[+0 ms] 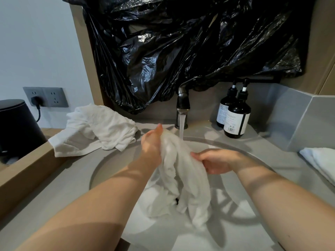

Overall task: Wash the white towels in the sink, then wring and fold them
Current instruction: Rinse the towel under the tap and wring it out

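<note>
We see the left grip (pixel 152 143) curled round the top of a wet white towel (pixel 183 180) and the right grip (pixel 216 161) pinching its bunched middle. The soaked cloth hangs in limp, twisted folds into the round grey sink (pixel 108 162), just beside the stream from the dark metal faucet (pixel 183 103). Two dark pump bottles (pixel 236 120) carry white labels with a barcode; we cannot read the print. A crumpled terry towel (pixel 97 127) lies on the smooth grey table (pixel 268 145) at left, a folded towel (pixel 320 160) at right, below crinkled black plastic sheeting (pixel 181 51).

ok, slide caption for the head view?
Left hand and right hand hold a white towel over the sink, tap running.
</note>
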`<action>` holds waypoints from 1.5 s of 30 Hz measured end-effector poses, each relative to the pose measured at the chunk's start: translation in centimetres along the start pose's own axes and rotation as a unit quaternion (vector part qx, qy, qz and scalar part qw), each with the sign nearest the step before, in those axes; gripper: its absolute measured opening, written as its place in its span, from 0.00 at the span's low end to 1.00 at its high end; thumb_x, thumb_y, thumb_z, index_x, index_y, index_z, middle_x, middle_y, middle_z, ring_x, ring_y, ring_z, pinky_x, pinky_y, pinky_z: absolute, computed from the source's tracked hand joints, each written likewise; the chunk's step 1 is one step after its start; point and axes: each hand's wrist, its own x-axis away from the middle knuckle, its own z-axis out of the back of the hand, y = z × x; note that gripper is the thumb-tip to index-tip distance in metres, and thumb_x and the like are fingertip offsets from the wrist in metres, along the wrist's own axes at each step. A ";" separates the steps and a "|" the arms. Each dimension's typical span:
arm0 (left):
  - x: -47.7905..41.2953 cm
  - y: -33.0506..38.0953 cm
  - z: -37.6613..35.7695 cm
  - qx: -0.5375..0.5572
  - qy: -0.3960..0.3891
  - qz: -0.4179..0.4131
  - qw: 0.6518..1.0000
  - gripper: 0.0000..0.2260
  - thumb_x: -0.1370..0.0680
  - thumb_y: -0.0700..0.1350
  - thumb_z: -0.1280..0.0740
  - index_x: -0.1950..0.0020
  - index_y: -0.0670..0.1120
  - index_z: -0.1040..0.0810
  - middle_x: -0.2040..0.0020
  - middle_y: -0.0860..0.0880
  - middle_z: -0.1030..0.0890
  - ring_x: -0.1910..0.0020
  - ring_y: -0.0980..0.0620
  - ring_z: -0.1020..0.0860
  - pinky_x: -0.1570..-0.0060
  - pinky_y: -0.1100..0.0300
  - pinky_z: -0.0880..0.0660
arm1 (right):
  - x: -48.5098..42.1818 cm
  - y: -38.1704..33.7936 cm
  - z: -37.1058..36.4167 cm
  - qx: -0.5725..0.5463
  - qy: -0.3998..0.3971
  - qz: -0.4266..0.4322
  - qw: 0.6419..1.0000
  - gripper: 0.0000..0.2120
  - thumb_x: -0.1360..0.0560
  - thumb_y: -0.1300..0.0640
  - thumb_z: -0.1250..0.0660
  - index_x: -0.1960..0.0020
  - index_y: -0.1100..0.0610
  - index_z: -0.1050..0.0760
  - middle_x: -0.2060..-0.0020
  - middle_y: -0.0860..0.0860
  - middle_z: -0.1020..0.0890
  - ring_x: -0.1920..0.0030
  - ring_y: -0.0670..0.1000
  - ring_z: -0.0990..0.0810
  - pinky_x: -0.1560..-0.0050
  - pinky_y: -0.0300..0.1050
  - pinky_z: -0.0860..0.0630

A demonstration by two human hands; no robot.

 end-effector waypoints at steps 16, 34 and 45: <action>0.6 -2.2 -1.0 -0.130 -0.135 0.104 0.977 0.11 0.15 0.48 0.43 0.47 0.45 0.24 0.63 0.50 0.22 0.63 0.52 0.23 0.64 0.62 0.24 | -1.6 -4.0 -7.7 -0.022 0.439 0.231 0.868 0.16 0.20 0.53 0.38 0.65 0.58 0.30 0.71 0.50 0.28 0.68 0.50 0.30 0.68 0.41 0.32; 0.0 0.5 0.0 -0.091 -0.093 0.091 0.987 0.29 0.23 0.61 0.34 0.32 0.41 0.27 0.41 0.43 0.20 0.43 0.41 0.20 0.43 0.48 0.23 | -0.9 -1.1 -2.0 0.186 0.304 0.110 0.928 0.18 0.19 0.41 0.45 0.48 0.53 0.23 0.62 0.50 0.21 0.64 0.51 0.24 0.68 0.38 0.28; -2.6 1.4 2.3 -0.017 -0.033 0.069 0.997 0.27 0.31 0.64 0.29 0.42 0.47 0.24 0.44 0.40 0.18 0.46 0.38 0.19 0.39 0.40 0.25 | -1.5 1.6 -1.2 0.411 0.004 -0.108 0.905 0.15 0.30 0.68 0.28 0.46 0.57 0.24 0.54 0.50 0.19 0.46 0.56 0.21 0.52 0.42 0.24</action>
